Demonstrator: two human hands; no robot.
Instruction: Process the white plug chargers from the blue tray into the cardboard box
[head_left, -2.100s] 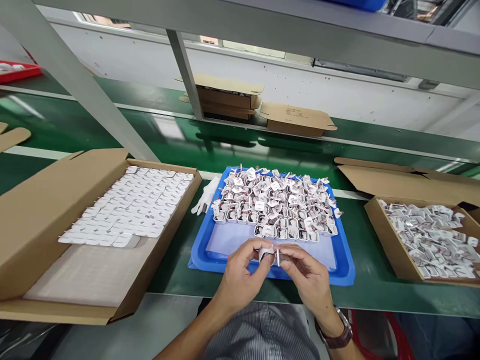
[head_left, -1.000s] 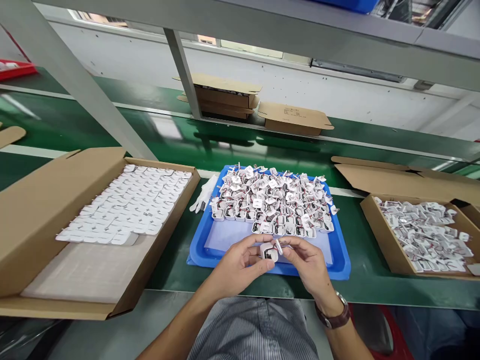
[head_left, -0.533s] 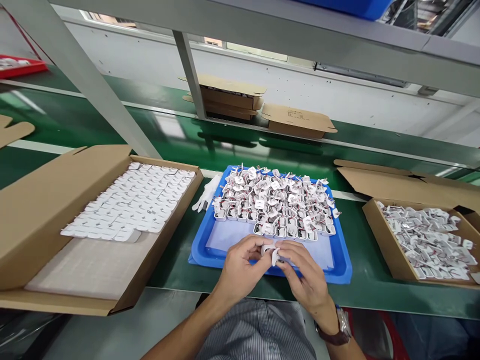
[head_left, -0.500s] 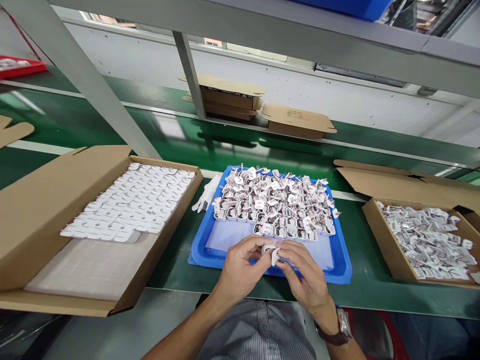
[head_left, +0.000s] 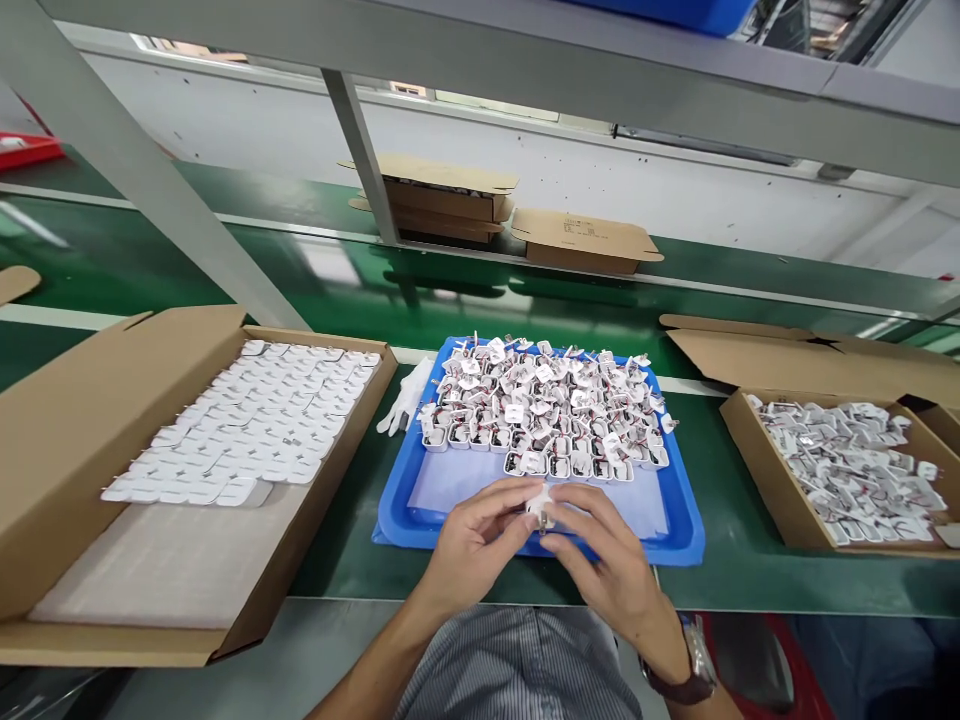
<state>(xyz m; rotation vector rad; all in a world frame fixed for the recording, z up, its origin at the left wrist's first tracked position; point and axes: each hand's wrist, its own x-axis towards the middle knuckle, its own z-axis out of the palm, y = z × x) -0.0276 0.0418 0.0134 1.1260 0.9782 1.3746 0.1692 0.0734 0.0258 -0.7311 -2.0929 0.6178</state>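
Between both hands is a small white plug adapter (head_left: 538, 503), its metal prongs pointing toward me. My left hand (head_left: 480, 548) grips it from the left with thumb and fingers. From the right, the fingers of my right hand (head_left: 611, 560) press on the same adapter; part of it is hidden behind them. Just beyond, a blue tray (head_left: 394, 515) lined with white paper holds rows of small open white housings (head_left: 555, 410) with wires and loose caps. Both hands are over the tray's near edge.
To the left, an open cardboard box (head_left: 300, 560) contains rows of closed white adapters (head_left: 240, 430). Another cardboard box (head_left: 765, 490) at right is filled with loose white parts (head_left: 862, 460). White gloves (head_left: 409, 395) lie beside the tray. A grey shelf frame (head_left: 360, 150) stands behind.
The adapter's cap, tilted open earlier, now sits against the housing, with its prongs facing me. My fingers have shifted around it. The view has moved slightly.
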